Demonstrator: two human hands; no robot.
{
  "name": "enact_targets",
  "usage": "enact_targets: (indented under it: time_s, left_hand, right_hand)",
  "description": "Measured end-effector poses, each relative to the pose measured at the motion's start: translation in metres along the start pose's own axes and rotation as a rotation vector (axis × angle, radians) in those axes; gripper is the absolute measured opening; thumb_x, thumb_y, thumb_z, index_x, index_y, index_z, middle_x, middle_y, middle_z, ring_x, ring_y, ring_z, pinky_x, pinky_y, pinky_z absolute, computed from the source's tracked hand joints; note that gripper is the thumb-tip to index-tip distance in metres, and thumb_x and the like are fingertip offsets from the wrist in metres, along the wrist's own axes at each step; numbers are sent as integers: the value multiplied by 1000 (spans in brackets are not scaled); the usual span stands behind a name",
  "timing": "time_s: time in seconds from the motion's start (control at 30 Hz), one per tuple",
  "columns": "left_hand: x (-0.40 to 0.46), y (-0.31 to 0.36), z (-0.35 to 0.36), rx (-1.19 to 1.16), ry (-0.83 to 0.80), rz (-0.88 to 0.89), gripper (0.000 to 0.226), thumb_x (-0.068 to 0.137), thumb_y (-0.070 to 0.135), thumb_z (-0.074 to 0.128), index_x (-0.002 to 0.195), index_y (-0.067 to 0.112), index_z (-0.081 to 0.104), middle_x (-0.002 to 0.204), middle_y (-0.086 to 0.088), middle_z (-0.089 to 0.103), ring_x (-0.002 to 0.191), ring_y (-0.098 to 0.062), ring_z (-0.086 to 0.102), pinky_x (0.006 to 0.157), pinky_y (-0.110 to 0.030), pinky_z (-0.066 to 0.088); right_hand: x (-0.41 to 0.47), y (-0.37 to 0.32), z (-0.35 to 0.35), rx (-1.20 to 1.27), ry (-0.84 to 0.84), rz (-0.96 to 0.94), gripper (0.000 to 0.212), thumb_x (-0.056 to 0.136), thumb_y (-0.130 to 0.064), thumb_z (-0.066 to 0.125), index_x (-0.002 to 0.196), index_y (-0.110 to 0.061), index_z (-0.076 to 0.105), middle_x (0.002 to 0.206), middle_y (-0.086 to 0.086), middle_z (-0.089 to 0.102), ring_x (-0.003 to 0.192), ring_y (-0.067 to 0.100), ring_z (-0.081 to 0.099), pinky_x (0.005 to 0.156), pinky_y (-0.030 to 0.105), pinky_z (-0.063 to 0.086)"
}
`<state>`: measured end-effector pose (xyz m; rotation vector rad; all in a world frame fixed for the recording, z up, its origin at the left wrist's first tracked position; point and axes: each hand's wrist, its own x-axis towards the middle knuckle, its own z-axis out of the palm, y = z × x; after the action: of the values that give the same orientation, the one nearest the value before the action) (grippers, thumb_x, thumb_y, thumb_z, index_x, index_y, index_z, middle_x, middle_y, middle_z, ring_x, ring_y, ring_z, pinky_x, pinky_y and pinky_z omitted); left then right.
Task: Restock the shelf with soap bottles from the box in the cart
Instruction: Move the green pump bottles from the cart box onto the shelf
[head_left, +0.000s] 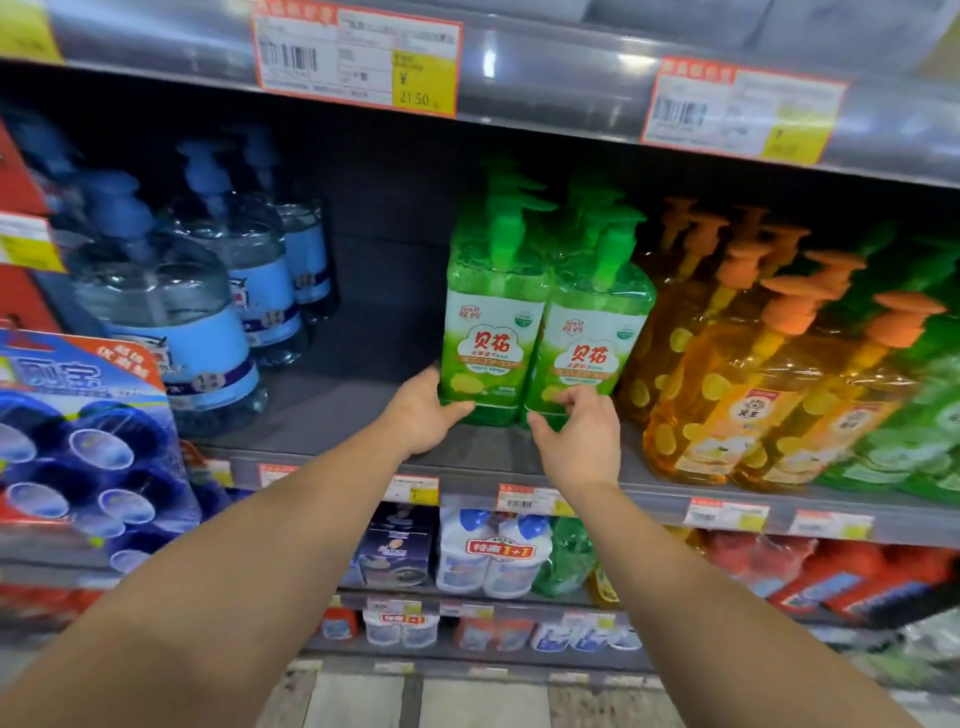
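- Head view looks down two bare forearms toward the middle shelf (332, 415), where two green soap bottles (488, 332) stand side by side near the front edge, touching each other.
- Left hand (423, 415) holds the left bottle low at its near-left corner, thumb on the front face; its grip is closed on that bottle.
- Right hand (576, 431) pinches the base of the right green bottle (592, 343), fingertips on the front label; this grip is closed too.
- Judged step: seating and squaring the pair. Push low, near the base, so the tall pump tops do not tip back.
- Keep labels facing forward and slide the pair right, flush against the orange soap bottles (737, 395), leaving the bare gap on the left for more stock.
- Risk: a shove higher up could topple them onto the green bottles behind.
- Each bottle is translucent green plastic, squarish, with a green pump and a white label carrying red characters.
- Clear blue-labelled pump bottles (171, 312) stand far left, well apart from the pair.
- Neither box nor cart is in view.
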<state>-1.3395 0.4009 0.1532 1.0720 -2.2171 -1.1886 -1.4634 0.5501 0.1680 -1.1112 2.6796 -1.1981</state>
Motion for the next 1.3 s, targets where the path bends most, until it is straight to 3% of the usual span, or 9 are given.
enact_targets:
  time_s: [0.17,0.37,0.5,0.67,0.77,0.83,0.93,1.07,1.3]
  left_hand:
    - [-42,-5,-19,113,154,50,65,89,35,65,144,10,40,144,-6,48,133,-23,44,107,-28,32]
    - [-140,-62,-93,367,369,80,44,88,32,63,127,12,58,119,-11,64,112,-31,57,94,-42,46]
    - [-223,-126,-170,551,441,-130,34,86,38,60,112,16,61,103,-8,64,101,-33,57,82,-44,48]
    - [-349,-214,-281,783,471,-442,52,86,56,52,122,19,55,116,-7,59,109,-31,55,86,-38,44]
    - [-423,-260,-342,846,544,-596,49,87,56,47,122,23,54,122,-6,59,114,-28,53,94,-37,42]
    - [-474,-285,-377,846,583,-708,50,88,56,43,123,23,55,126,-6,57,119,-28,51,99,-37,38]
    - [-527,-304,-412,831,609,-804,51,87,59,44,121,22,56,126,-5,56,122,-27,47,101,-39,35]
    - [-584,-328,-460,812,702,-901,51,88,58,44,124,23,54,131,-5,54,124,-28,45,103,-41,34]
    - [-608,-372,-506,727,738,-988,53,89,56,45,132,25,48,136,-5,49,128,-28,40,106,-40,29]
  right_hand:
    - [-35,-40,29,9,-115,-193,23,86,-24,65,107,-14,62,106,4,56,104,23,51,86,32,42]
    - [-92,-119,89,-63,-321,-488,32,88,-24,58,118,-13,63,117,9,61,110,29,51,90,35,39]
    - [-161,-196,147,-90,-497,-707,35,89,-29,57,121,-17,61,118,9,63,112,31,52,90,36,41]
    - [-294,-306,225,-122,-678,-929,38,88,-36,54,122,-18,57,119,8,61,113,29,54,92,38,45]
    - [-380,-374,260,-106,-770,-1046,43,87,-37,54,127,-19,55,125,8,59,120,29,50,98,37,40]
    - [-434,-416,281,-127,-793,-1148,37,88,-39,51,117,-17,59,118,10,62,114,29,53,93,37,40]
    - [-485,-459,298,-87,-845,-1182,34,89,-40,51,112,-17,59,113,10,61,112,30,53,89,37,41]
    - [-539,-513,321,-71,-904,-1225,45,92,-43,50,129,-17,53,128,7,56,123,27,46,101,36,36]
    - [-577,-568,373,-74,-972,-1273,52,93,-44,51,137,-17,48,138,6,51,131,23,41,108,34,32]
